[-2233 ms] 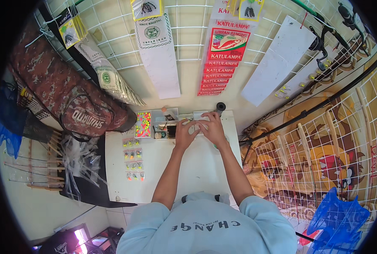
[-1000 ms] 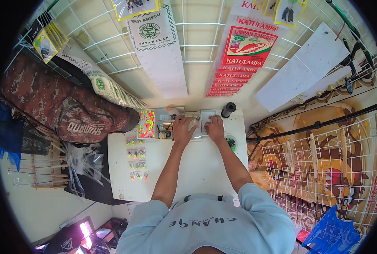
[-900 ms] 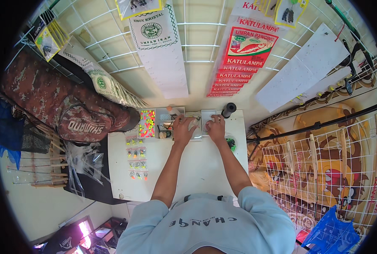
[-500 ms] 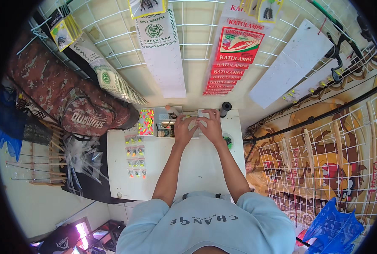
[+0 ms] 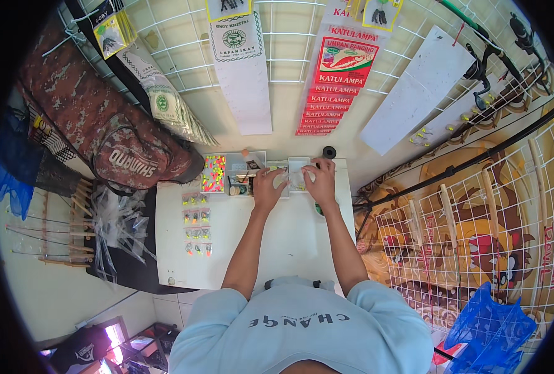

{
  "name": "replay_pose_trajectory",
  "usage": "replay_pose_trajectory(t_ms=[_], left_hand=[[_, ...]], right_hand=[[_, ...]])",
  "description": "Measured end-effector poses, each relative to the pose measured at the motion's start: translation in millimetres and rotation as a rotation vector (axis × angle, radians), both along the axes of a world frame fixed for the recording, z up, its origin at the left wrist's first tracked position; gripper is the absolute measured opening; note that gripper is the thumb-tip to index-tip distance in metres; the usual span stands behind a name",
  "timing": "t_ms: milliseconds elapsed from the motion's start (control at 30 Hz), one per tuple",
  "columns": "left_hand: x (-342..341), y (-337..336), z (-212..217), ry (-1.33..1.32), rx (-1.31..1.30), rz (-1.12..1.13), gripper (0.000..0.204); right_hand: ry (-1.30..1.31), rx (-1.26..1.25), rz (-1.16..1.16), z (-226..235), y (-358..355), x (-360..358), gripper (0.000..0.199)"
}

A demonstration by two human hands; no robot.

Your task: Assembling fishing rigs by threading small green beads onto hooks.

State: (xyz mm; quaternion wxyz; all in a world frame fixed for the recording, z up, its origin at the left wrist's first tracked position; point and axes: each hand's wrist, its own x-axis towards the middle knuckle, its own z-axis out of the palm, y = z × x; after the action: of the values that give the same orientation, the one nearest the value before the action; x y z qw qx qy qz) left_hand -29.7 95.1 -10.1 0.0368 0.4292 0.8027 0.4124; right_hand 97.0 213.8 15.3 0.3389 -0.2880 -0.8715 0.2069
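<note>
White surface [image 5: 274,255], packets [image 5: 196,217] rowed nearer me than the bright-bits tray [image 5: 213,192], probably to stay sorted; right of it, left hand [image 5: 267,192] and right hand [image 5: 323,184], fingers curled, can't tell if gripping anything.

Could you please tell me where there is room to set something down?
The table looks bare between the forearms, and between the left forearm and the small packets. Its far edge is crowded with trays, a bottle and a black cylinder.

We see smooth plastic on the white tray [image 5: 299,163], glossy clear plastic packets [image 5: 196,217] and a matt cloth bag [image 5: 112,121].
</note>
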Motion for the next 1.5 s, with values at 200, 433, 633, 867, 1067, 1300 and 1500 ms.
replay_pose_trajectory(t_ms=[200, 433, 633, 867, 1067, 1300, 1500], left_hand=[[-8.2, 2.5, -15.8, 0.020, -0.130, -0.060, 0.039], [-8.4, 12.8, -29.1, 0.092, -0.157, -0.124, 0.039], [-12.5, 16.2, -31.4, 0.161, -0.166, -0.118, 0.038], [-15.6, 14.5, -28.7, 0.157, -0.136, -0.122, 0.037], [-17.3, 9.7, -24.0, 0.135, -0.125, -0.112, 0.037], [-12.0, 4.1, -19.8, 0.110, -0.085, -0.094, 0.038], [-3.7, 2.5, -9.6, 0.098, -0.044, -0.102, 0.038]], right_hand=[[-0.267, -0.008, -0.097, -53.7, 10.2, 15.5, 0.013], [-0.417, 0.028, -0.005, -93.3, 24.7, 8.3, 0.012], [-0.517, 0.066, 0.096, -101.5, 36.3, -7.2, 0.008], [-0.535, 0.113, 0.141, -108.0, 39.7, -12.6, 0.008], [-0.354, -0.008, 0.062, -94.8, 34.9, -9.9, 0.009], [-0.047, -0.173, -0.075, -56.3, 22.0, -5.9, 0.010], [0.046, -0.151, 0.106, -2.0, 3.4, -9.3, 0.012]])
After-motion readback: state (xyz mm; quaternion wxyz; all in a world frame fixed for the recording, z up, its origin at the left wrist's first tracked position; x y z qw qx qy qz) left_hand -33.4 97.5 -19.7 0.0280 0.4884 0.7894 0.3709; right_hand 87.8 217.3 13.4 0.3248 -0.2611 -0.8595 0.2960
